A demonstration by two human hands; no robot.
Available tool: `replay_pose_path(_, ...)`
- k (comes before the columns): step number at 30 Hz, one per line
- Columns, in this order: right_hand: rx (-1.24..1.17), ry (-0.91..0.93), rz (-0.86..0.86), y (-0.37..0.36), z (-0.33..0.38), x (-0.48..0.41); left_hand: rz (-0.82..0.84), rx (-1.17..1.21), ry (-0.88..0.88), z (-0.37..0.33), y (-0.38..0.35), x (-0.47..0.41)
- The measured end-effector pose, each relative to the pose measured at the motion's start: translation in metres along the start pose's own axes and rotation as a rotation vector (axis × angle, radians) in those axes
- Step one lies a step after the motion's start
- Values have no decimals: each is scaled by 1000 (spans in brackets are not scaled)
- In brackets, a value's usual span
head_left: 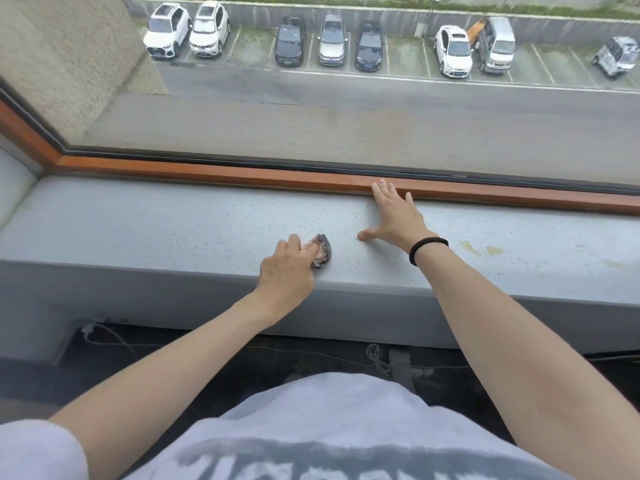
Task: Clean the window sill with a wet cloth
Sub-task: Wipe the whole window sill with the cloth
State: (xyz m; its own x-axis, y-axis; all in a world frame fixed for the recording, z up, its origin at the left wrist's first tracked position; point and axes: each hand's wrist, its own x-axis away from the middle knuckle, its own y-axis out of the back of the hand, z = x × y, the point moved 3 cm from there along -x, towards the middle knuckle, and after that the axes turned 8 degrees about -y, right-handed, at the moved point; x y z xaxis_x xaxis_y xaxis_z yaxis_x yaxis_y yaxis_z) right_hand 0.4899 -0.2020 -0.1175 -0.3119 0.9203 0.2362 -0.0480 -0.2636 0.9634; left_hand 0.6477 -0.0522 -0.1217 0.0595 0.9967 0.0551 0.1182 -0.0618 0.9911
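The window sill (173, 223) is a wide grey speckled slab running left to right below the glass. My left hand (287, 268) grips a small bunched cloth (322, 251), patterned dark and white with a pink part, and holds it down on the sill near its front edge. My right hand (394, 216) lies flat on the sill with fingers spread, its fingertips reaching the wooden frame. A black band circles that wrist.
An orange-brown wooden window frame (242, 176) runs along the back of the sill. Yellowish stains (485, 249) mark the sill right of my right hand. The sill ends at a grey side wall (14, 181) on the left. Cables (375, 362) hang below the ledge.
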Motion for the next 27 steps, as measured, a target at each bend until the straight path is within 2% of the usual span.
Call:
replay_pose_path(2, 3, 5, -8, -2, 8, 1, -26, 78, 17, -16, 1, 1)
replay_pose_path(5, 25, -6, -19, -4, 8, 4, -33, 140, -175, -62, -6, 2)
replay_pose_path(8, 32, -18, -18, -4, 1, 6, -35, 86, -312, -69, -8, 8)
replay_pose_path(10, 32, -19, -15, -5, -1, 7, -53, 62, -294, -47, -12, 9)
replay_pose_path(13, 26, -26, -4, -3, -6, 9, -100, 17, -140, -27, -8, 7)
replay_pose_path(15, 39, -29, 3, -3, -3, 10, -126, 7, -146, -34, -13, 6)
replay_pose_path(18, 72, -49, -2, 0, -5, 13, -86, 24, -289, -57, -17, 7)
replay_pose_path(21, 74, -45, -1, 3, -7, 13, -48, 41, -427, -45, -12, 6)
replay_pose_path(23, 58, -35, 13, 4, 2, 12, -37, 63, -369, -12, -6, 3)
replay_pose_path(26, 29, -22, 28, 5, 0, 13, -96, 113, -77, 14, -3, -8)
replay_pose_path(27, 41, -12, 39, 6, -1, 13, -104, 112, -33, 10, -3, -10)
